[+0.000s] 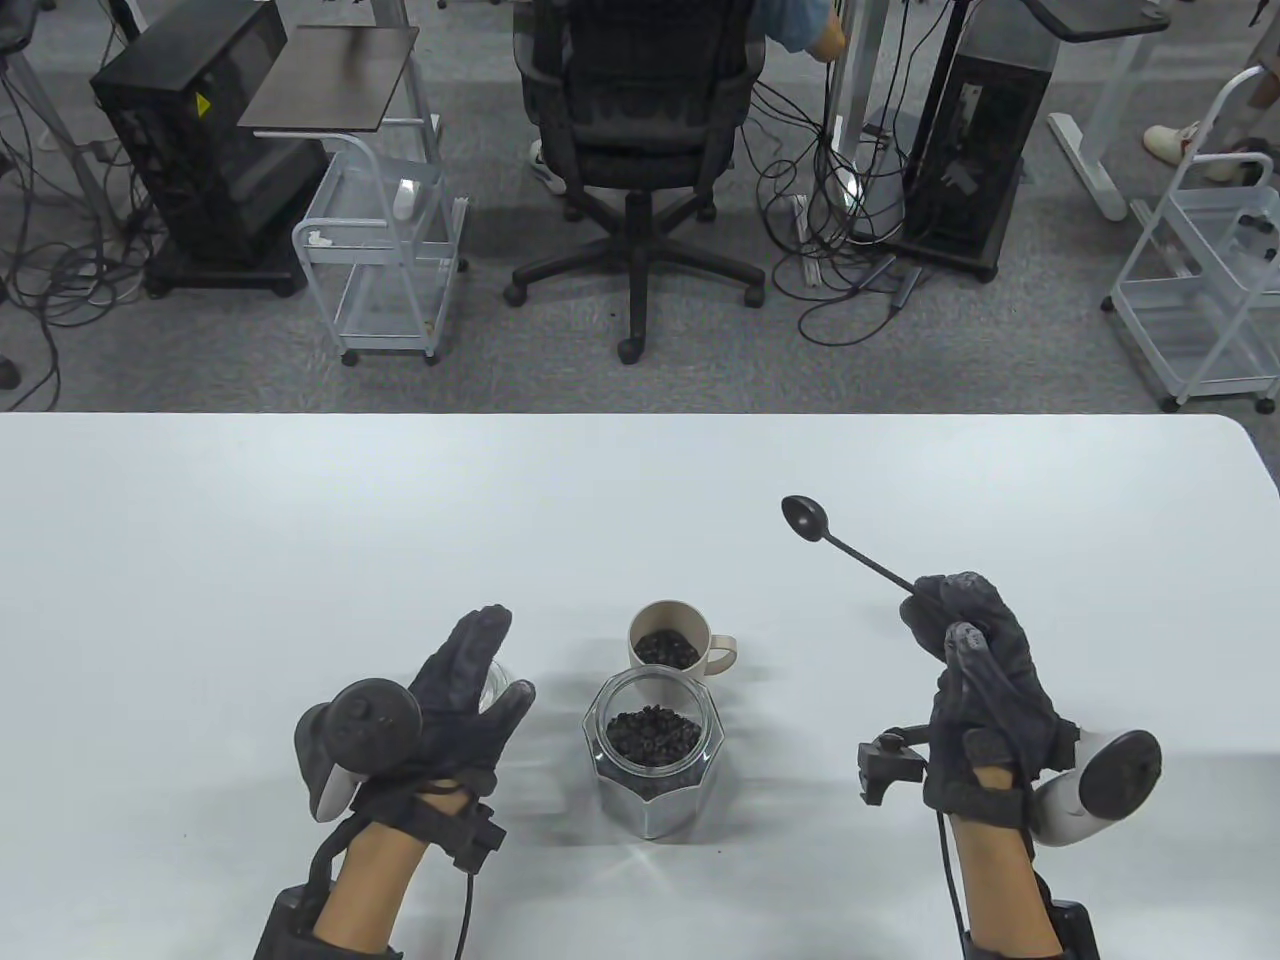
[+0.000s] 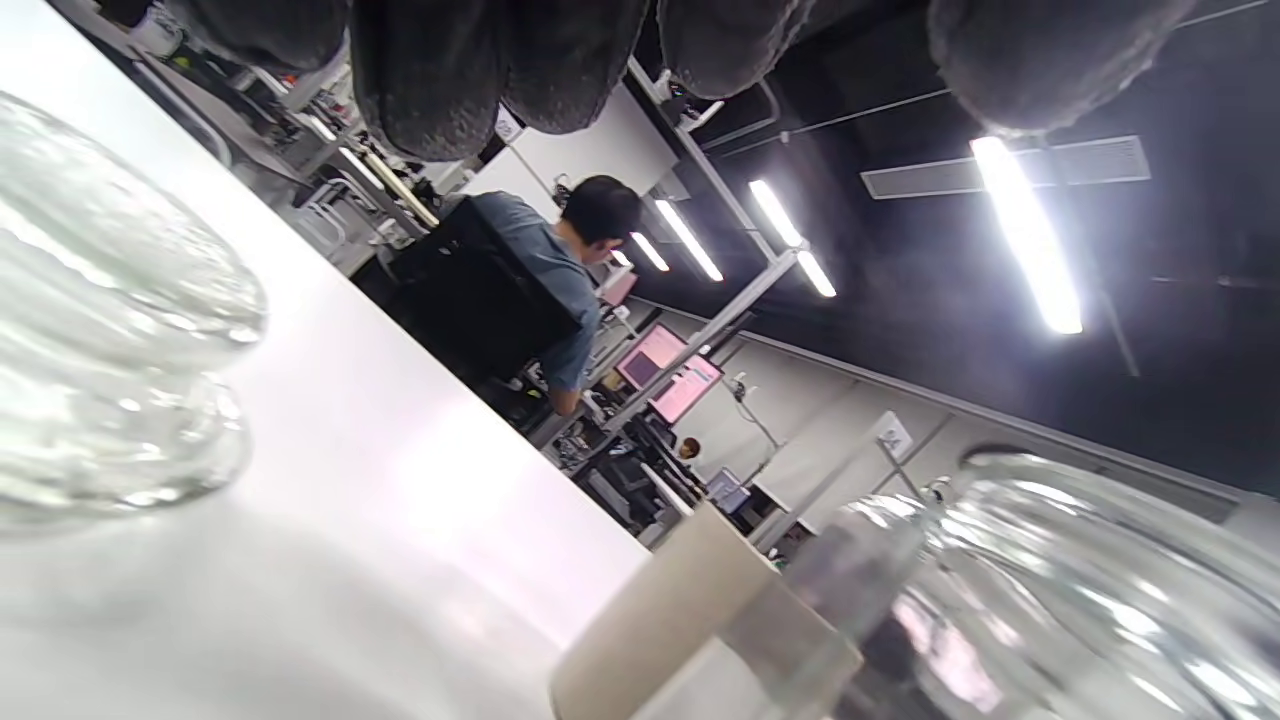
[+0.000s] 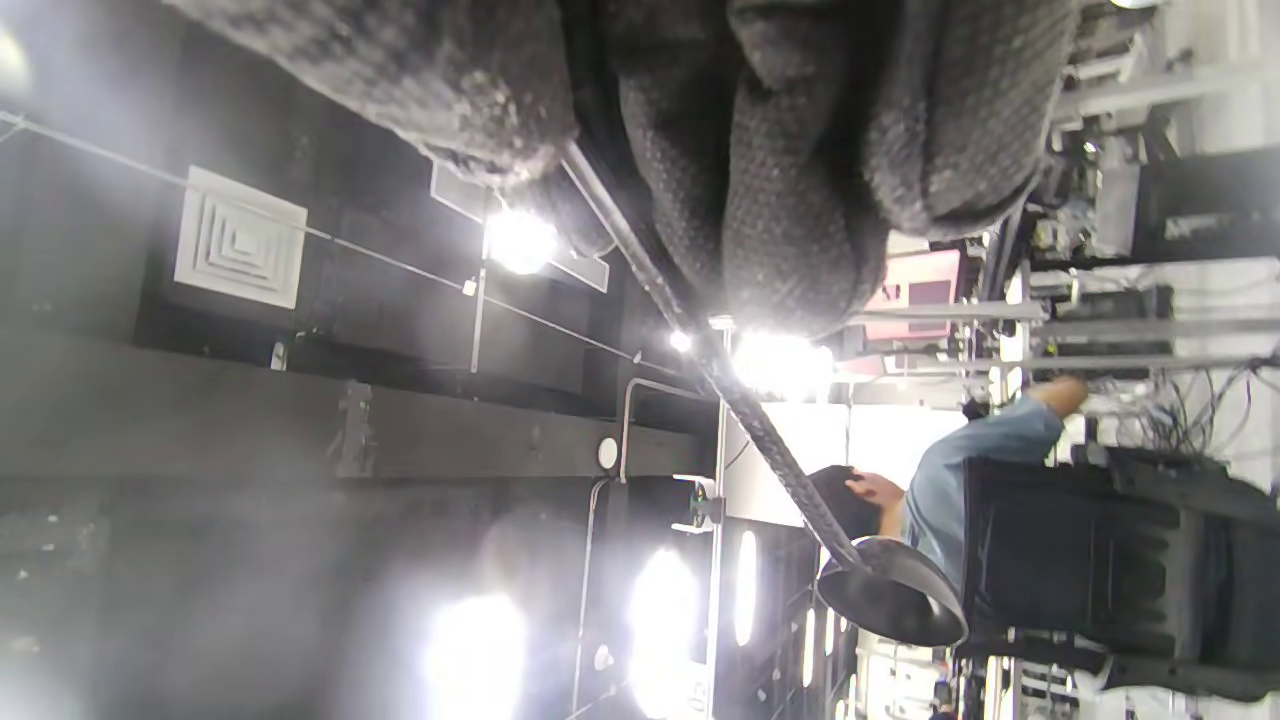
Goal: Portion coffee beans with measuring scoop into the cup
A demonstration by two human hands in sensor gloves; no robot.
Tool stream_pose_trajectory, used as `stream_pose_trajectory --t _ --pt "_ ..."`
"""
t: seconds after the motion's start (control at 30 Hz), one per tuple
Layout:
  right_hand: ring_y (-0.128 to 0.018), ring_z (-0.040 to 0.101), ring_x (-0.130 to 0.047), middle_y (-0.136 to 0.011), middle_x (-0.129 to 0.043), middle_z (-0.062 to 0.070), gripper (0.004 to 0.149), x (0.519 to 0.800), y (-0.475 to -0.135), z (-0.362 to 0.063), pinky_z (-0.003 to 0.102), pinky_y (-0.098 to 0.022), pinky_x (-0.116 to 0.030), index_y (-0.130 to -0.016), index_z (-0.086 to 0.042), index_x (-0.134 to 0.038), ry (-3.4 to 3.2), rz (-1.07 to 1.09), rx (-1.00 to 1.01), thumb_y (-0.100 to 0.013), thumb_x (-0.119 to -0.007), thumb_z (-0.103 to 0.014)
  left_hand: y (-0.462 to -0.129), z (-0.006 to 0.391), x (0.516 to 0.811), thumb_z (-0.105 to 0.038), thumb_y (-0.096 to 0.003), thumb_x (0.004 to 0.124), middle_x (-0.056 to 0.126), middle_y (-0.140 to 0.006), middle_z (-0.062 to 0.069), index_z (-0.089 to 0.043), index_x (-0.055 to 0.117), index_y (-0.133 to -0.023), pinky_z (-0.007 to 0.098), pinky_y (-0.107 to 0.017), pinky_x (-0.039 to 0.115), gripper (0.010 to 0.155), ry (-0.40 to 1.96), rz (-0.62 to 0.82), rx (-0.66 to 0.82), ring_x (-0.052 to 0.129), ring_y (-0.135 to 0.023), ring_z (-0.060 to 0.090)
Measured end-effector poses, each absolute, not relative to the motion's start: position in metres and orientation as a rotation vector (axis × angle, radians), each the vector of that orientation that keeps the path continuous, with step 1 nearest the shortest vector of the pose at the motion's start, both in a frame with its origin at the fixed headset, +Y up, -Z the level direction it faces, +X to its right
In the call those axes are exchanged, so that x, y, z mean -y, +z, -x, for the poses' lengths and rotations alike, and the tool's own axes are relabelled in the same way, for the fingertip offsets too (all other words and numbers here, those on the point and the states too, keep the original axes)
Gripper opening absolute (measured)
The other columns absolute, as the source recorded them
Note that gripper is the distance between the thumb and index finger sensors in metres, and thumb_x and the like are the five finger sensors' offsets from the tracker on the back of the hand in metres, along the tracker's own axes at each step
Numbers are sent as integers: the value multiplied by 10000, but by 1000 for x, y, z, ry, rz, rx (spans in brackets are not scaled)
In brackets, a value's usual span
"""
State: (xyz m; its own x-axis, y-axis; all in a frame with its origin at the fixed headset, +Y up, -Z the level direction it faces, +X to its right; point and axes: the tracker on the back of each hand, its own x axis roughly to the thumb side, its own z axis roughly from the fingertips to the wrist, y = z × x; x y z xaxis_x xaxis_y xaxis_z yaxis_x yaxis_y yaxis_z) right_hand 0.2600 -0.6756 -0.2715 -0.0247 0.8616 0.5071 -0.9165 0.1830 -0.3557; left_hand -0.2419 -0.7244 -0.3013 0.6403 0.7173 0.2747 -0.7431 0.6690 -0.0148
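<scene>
A beige cup [image 1: 668, 650] holding coffee beans stands mid-table, just behind an open glass jar [image 1: 655, 750] partly full of beans. My right hand [image 1: 950, 615] pinches the thin handle of a black measuring scoop [image 1: 803, 517], raised to the right of the cup with its empty bowl pointing far-left. In the right wrist view the scoop [image 3: 890, 600] juts out below my curled fingers [image 3: 780, 200]. My left hand [image 1: 478, 665] hovers left of the jar with its fingers straight, over a clear glass lid [image 1: 496, 684]. The left wrist view shows the lid [image 2: 90, 330] on the table, the cup [image 2: 680, 610] and the jar [image 2: 1050, 600].
The white table [image 1: 300, 520] ends at a far edge with a rounded right corner. Beyond it stand an office chair [image 1: 635, 150] with a person seated in it, wire carts [image 1: 385, 270] and computer towers [image 1: 200, 140].
</scene>
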Motion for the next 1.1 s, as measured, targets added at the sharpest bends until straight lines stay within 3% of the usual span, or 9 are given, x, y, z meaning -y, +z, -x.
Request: stream_pose_trajectory --t 0.37,0.93,1.1 --pt "-716 534 -922 -883 -818 265 414 675 -279 -259 625 -541 -727 -907 -158 -818 1980 -153 718 -498 -795 -219 -307 253 735 -674 -481 641 486 -1181 175 -241 441 -1133 711 -692 481 809 761 -93 219 609 -1043 525" --pt "-787 579 -854 -937 -770 267 436 707 -299 -227 664 -560 -679 -936 -151 -794 2516 -251 337 -503 -789 -200 -307 249 736 -675 -480 637 474 -1183 176 -241 431 -1135 713 -692 475 812 748 -84 223 597 -1046 528" --pt "-856 601 -783 -1005 -687 242 484 723 -305 -221 691 -552 -659 -975 -141 -739 2615 -256 135 -499 -805 -205 -307 249 735 -677 -480 636 474 -1184 175 -244 430 -1135 713 -693 475 812 751 -90 229 594 -1049 527"
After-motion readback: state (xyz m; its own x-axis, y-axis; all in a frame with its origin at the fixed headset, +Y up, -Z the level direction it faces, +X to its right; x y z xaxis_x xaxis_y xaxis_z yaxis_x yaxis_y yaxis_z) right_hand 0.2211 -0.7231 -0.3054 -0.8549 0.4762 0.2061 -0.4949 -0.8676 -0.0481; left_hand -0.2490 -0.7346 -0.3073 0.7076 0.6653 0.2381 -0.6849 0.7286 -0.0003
